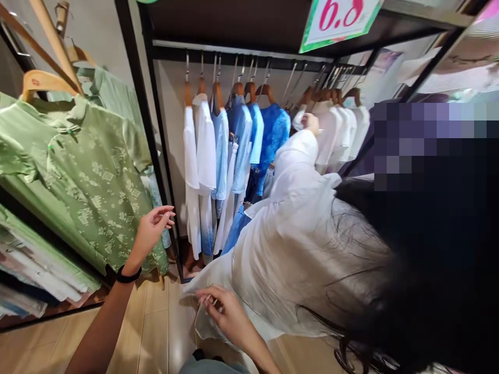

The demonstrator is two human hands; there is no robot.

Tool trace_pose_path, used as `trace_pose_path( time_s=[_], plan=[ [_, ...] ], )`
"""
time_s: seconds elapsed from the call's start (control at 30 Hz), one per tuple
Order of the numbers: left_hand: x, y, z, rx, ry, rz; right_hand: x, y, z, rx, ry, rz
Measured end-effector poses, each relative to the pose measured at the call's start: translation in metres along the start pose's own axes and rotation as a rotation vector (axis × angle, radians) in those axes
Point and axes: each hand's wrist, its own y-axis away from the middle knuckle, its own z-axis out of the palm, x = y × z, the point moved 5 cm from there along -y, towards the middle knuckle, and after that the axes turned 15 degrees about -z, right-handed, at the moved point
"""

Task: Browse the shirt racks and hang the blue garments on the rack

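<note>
My left hand (153, 228), with a black band (128, 275) at the wrist, hovers in front of a green patterned short-sleeved dress (93, 171). Its fingers are loosely bent, thumb apart, around nothing. Lower down, my right hand (222, 309) is held over the floor beside the hem of another person's white shirt (288, 239). Its fingers curl loosely with gaps between them, and no object shows in them. I cannot tell whether it touches the shirt. The other person's hand (311, 123) reaches to a pale garment on the rack.
White and blue clothes, including a bright blue top (272, 140), hang from a dark rail (234, 56). A price sign (339, 23) is above. The other person's dark hair (436, 259) fills the right side. A black rack post (156, 124) stands left of centre on the wooden floor (156, 322).
</note>
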Motion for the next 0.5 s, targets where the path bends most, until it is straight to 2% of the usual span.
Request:
trace_pose_path(
  time_s=[0.13,0.23,0.3,0.4,0.47,0.5],
  plan=[
    [0.012,-0.008,0.009,0.006,-0.033,0.07,-0.022,-0.028,-0.024,0.213,0.036,-0.079],
    [0.039,-0.027,0.016,0.088,-0.106,0.195,-0.05,-0.057,-0.038,0.31,0.05,-0.2],
    [0.069,-0.051,0.022,0.172,-0.154,0.263,-0.066,-0.072,-0.043,0.343,0.062,-0.264],
    [0.127,-0.103,0.032,0.304,-0.221,0.365,-0.081,-0.086,-0.041,0.33,0.062,-0.313],
    [0.167,-0.14,0.041,0.362,-0.382,0.461,-0.086,-0.09,-0.038,0.313,0.055,-0.342],
    [0.183,-0.158,0.043,0.387,-0.449,0.458,-0.088,-0.09,-0.036,0.307,0.051,-0.362]
  ],
)
